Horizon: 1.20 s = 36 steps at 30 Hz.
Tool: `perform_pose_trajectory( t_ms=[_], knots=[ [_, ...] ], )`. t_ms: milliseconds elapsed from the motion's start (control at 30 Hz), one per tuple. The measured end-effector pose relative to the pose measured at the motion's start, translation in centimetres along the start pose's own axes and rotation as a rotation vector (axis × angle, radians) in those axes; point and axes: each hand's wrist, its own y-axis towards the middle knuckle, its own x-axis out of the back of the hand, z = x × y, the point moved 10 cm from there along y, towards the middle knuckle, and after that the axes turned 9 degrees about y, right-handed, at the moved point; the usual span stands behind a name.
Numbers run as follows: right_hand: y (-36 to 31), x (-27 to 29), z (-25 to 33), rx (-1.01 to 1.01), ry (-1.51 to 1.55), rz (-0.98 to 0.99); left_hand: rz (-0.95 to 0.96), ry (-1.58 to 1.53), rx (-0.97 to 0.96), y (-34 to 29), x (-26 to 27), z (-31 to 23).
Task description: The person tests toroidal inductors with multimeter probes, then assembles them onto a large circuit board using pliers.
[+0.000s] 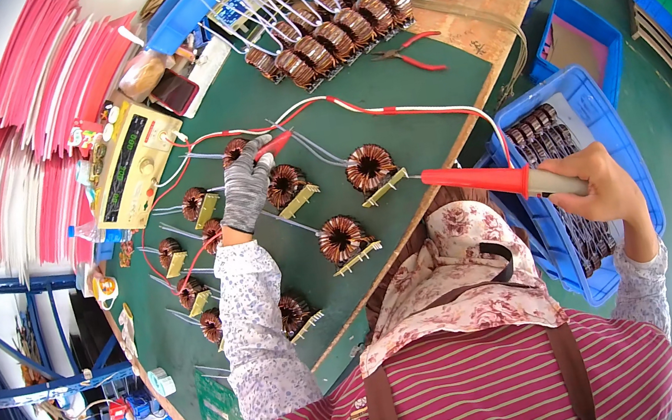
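My right hand (600, 181), bare, is wrapped round the grey handle of a red-and-grey test probe (472, 180). Its thin metal tip points left and reaches the board edge of a copper toroid coil (370, 168); whether it touches I cannot tell. My left hand (246, 185), in a grey knitted glove, pinches a red pointed test-lead end (273, 145) beside the grey wire leads of the coils. Another copper toroid coil (286, 184) on a small yellowish board stands just right of this hand. Part of the coil behind the glove is hidden.
More coils, such as this toroid coil (342, 240), stand around my left forearm. A beige meter (127, 168) sits at the left, wired by a red-and-white cable (391, 111). Red-handled pliers (417, 54) lie near coil rows (335, 38). A blue crate (568, 94) of parts is at right.
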Motion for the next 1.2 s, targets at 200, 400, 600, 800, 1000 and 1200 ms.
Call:
perform_pose_trajectory(
  t_ms=[200,400,600,800,1000,1200],
  knots=[
    [0.1,0.0,0.1,0.006,0.004,-0.011,0.015,-0.055,0.049,-0.1,-0.5,0.1],
    [0.0,0.1,-0.5,-0.02,-0.012,-0.02,0.005,-0.025,0.028,-0.2,-0.3,0.3],
    [-0.1,0.1,0.2,0.029,-0.022,-0.006,-0.024,-0.01,-0.058,0.0,-0.4,0.3],
    [-0.3,0.3,0.7,0.069,-0.048,-0.022,-0.03,-0.006,-0.07,0.1,-0.4,0.2],
    [-0.4,0.4,1.4,0.076,-0.066,-0.018,-0.037,0.024,-0.083,0.2,-0.3,0.8],
    [-0.5,0.5,1.7,0.062,-0.077,-0.019,-0.045,0.048,-0.09,0.2,-0.3,0.7]
  ],
)
